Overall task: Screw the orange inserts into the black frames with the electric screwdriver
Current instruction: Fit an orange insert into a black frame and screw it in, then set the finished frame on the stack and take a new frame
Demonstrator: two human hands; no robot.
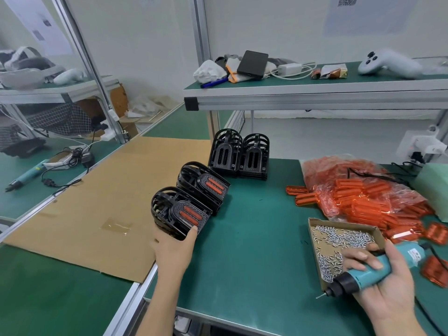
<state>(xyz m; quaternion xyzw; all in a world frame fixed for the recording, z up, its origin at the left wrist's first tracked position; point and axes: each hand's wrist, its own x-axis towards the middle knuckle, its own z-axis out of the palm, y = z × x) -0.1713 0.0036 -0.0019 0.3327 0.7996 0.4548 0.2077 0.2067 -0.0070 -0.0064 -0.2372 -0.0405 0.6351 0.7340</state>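
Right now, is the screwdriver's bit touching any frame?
No. The right hand holds the screwdriver beside the screw tray, apart from the frames.

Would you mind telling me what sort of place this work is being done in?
Most likely a small assembly workshop: green-matted benches on aluminium framing, stacks of black frames, a bag of orange inserts, a tray of screws, and an electric screwdriver in the right hand.

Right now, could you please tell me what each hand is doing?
Left hand: holding the nearest black frame, thumb on its front edge.
Right hand: gripping the screwdriver.
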